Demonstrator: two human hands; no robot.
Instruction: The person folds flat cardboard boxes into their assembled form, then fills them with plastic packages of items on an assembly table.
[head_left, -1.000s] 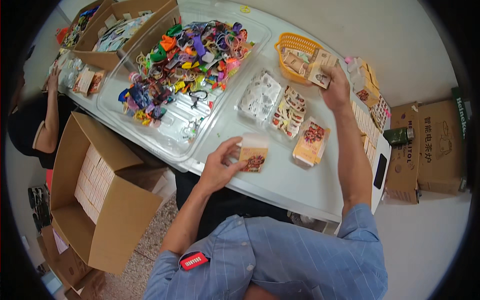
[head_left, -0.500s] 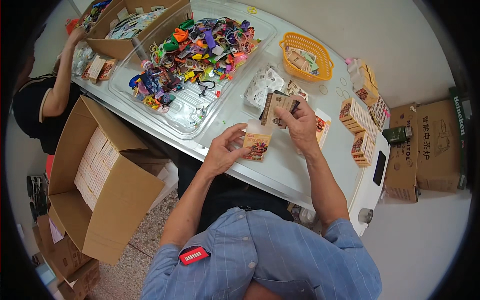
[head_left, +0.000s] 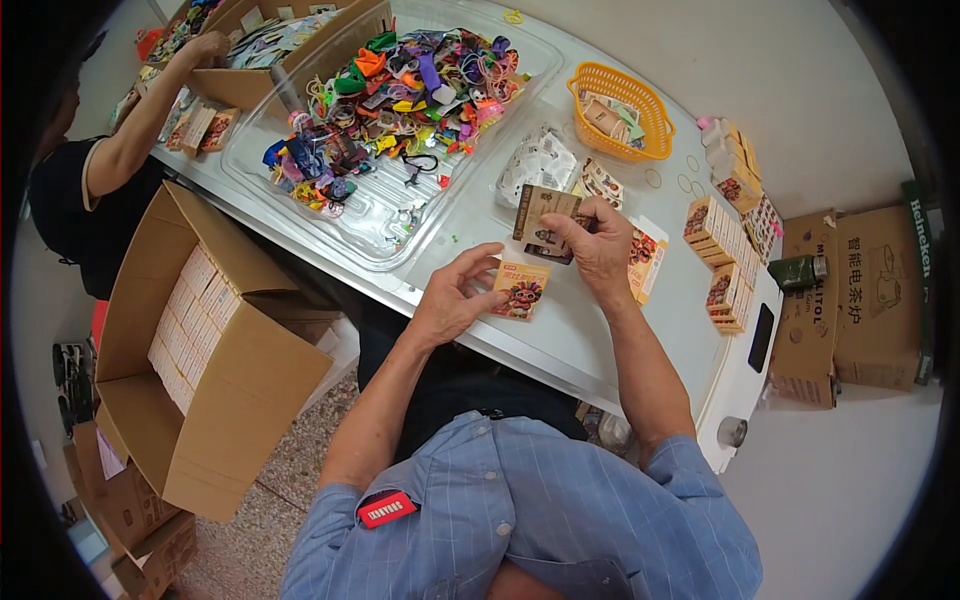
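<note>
My left hand (head_left: pixel 455 300) is closed on a small yellow-orange printed box (head_left: pixel 521 291), holding it by its left side over the near edge of the table. In my right hand (head_left: pixel 597 248) are a few brown printed cards (head_left: pixel 543 218), pinched between thumb and fingers. The cards sit just above the top of the box, and I cannot tell whether their lower edge is inside it. Right of my right hand lies a flat orange and white printed carton (head_left: pixel 645 262). Beyond the cards is a clear bag of white packets (head_left: pixel 538 165), with more printed cards (head_left: pixel 598 183) beside it.
A large clear tray (head_left: pixel 375 265) holds a heap of colourful trinkets. Behind stands a yellow basket (head_left: pixel 650 135) with packets. Stacked small boxes (head_left: pixel 712 235) and a phone (head_left: pixel 760 333) are at right. An open carton (head_left: pixel 230 400) stands left, near a co-worker's arm (head_left: pixel 150 120).
The cards in my right hand have turned more face-on and shifted slightly left over the box. The co-worker's hand has moved right, into the far cardboard box.
</note>
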